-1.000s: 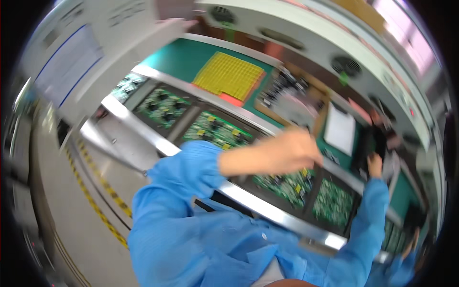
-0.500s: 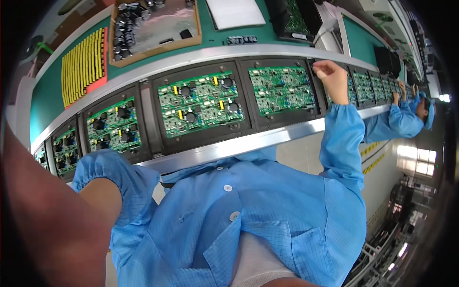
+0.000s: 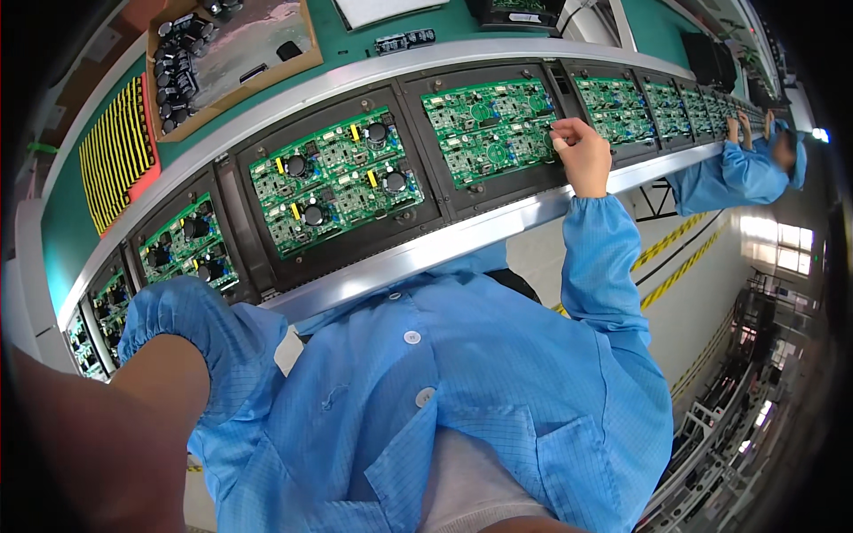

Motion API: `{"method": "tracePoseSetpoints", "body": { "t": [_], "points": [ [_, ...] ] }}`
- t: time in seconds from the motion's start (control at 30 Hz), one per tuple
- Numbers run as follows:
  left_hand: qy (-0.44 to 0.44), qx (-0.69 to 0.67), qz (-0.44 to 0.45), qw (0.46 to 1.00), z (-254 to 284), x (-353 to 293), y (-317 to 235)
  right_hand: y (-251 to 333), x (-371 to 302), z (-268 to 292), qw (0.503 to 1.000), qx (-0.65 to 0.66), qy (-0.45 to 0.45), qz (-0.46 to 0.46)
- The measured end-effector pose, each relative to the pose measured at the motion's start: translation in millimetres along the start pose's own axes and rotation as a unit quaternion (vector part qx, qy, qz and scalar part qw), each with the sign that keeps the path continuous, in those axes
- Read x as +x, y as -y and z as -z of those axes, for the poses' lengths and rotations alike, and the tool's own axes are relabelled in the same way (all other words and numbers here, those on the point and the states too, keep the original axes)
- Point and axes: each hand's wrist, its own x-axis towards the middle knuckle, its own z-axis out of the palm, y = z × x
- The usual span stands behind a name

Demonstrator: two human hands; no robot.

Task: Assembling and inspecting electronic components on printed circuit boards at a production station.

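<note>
My right hand [image 3: 584, 158] is at the right edge of a green circuit board [image 3: 480, 120], with thumb and fingers pinched together. Anything between the fingertips is too small to make out. This board sits in a black carrier [image 3: 444, 200] and has no large black capacitors on it. The circuit board to its left [image 3: 333, 182] bears several round black capacitors [image 3: 377, 133] and upright yellow parts. My left arm bends up close to the camera, so the left hand [image 3: 98, 435] is a large brown blur with its fingers hidden.
A metal rail [image 3: 426, 235] runs along the line's near edge. Behind the line stand an open cardboard box [image 3: 240, 102] of black capacitors and a row of yellow-and-black strips [image 3: 115, 155]. A few capacitors [image 3: 404, 41] lie near a white sheet. A co-worker [image 3: 742, 182] works farther right.
My right hand has come down and left from beyond the board to its right edge, fingers still pinched. The whole view has shifted, moving the boards and box up and left in it.
</note>
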Motion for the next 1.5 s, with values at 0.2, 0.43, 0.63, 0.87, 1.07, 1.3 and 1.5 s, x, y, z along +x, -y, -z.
{"method": "tracePoseSetpoints", "body": {
  "t": [0.2, 0.43, 0.63, 0.87, 1.07, 1.3, 1.5],
  "points": [
    [-0.006, 0.041, 0.016, 0.999, 5.0, 6.5, 2.3, -2.8, 10.1, -2.5, 1.0, -0.003, 0.007, 0.005],
    [-0.002, 0.065, 0.019, 0.998, -11.4, 15.0, 33.7, -4.3, 4.9, -4.3, 0.999, -0.037, 0.013, -0.029],
    [-0.004, 0.102, 0.041, 0.994, 31.6, 14.1, 17.1, 3.1, 3.9, -4.5, 0.998, -0.028, -0.023, -0.06],
    [-0.004, 0.128, 0.027, 0.991, -28.7, 23.3, 61.8, 4.4, 3.5, -18.6, 0.995, -0.054, -0.052, -0.064],
    [-0.003, 0.17, 0.039, 0.985, -35.5, 24.1, 57.9, 20.8, 14.7, 12.3, 0.995, -0.098, -0.004, 0.026],
    [0.011, 0.177, 0.011, 0.984, -80.7, 37.8, 98.4, 21.1, 152.7, 22.4, 0.98, 0.007, -0.127, 0.154],
    [0.011, 0.217, 0.017, 0.976, -79.5, 31.7, 86.0, 51.4, 233.6, -16.0, 0.98, 0.043, -0.067, 0.183]
  ]
}}
